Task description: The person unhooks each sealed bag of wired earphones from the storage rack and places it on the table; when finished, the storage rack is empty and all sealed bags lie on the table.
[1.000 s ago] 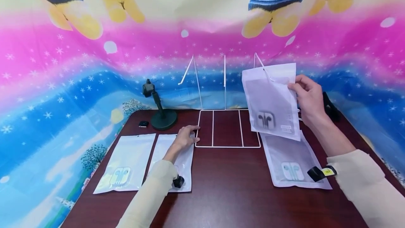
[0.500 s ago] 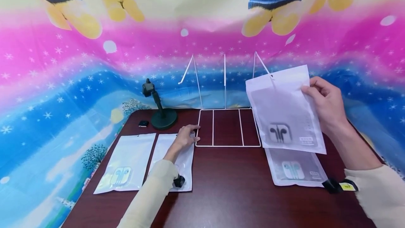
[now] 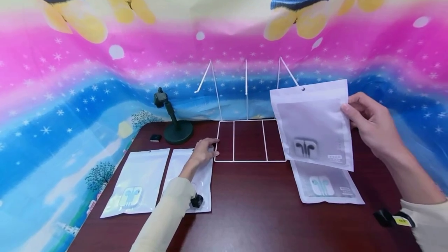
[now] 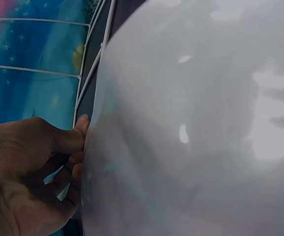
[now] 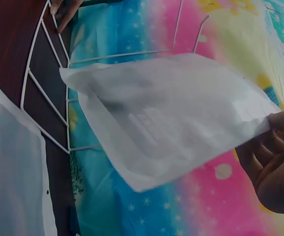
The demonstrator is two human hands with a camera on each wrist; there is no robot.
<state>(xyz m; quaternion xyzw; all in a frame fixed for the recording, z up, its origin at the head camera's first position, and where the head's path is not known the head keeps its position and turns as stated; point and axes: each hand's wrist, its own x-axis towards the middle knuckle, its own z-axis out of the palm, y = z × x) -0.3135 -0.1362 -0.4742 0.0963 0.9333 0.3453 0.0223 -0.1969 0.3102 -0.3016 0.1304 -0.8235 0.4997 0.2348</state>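
Note:
My right hand [image 3: 372, 123] pinches the right edge of a white zip-top pouch [image 3: 311, 123], raised over the table. Dark earphones in a case show through its lower part. The pouch's punched hole is right by the tip of the right hook on a white wire display rack [image 3: 241, 161]. In the right wrist view, the pouch [image 5: 181, 113] spans slantwise in front of the rack. My left hand [image 3: 202, 153] holds the left wire of the rack's base with thumb and fingers. Beside it, in the left wrist view, a glossy pouch [image 4: 191, 98] hides part of the fingers.
Another earphone pouch [image 3: 323, 184] lies under the raised one. On the left lie a pouch [image 3: 140, 174] and a second pouch [image 3: 206, 182] beneath my left forearm. A dark green stand [image 3: 176, 131] and a small black object [image 3: 155, 138] sit behind them.
My right hand has moved right and down with the pouch, whose hole has shifted out toward the hook's tip. My left hand stays on the rack.

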